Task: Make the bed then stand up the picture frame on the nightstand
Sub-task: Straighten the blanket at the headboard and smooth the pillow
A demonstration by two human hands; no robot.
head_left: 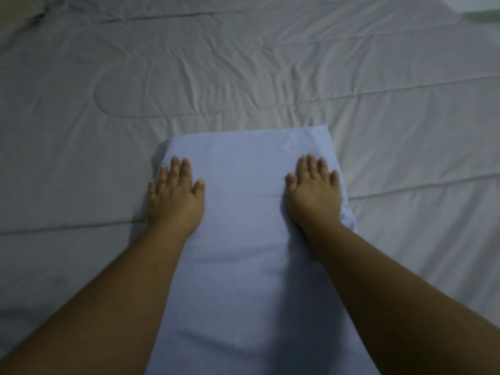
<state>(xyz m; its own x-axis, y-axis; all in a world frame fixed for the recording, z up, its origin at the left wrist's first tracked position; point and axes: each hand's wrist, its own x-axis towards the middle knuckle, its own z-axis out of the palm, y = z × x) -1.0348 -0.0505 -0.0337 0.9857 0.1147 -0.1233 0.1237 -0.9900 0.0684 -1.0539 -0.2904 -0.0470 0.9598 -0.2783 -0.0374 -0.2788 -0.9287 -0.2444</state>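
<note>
A pale blue pillow (pixel 243 212) lies lengthwise on the bed, running from the bottom edge of the view up to the middle. My left hand (pixel 174 197) rests flat, palm down, on its left side near the far end. My right hand (pixel 313 196) lies flat on its right side at the same height. Both hands have their fingers stretched out and hold nothing. A white quilted cover (pixel 243 71) with light creases spreads over the bed all around the pillow. No picture frame or nightstand is in view.
A bright patch (pixel 484 6) shows at the top right corner beyond the bed's edge. A rumpled fold of fabric (pixel 24 17) sits at the top left corner.
</note>
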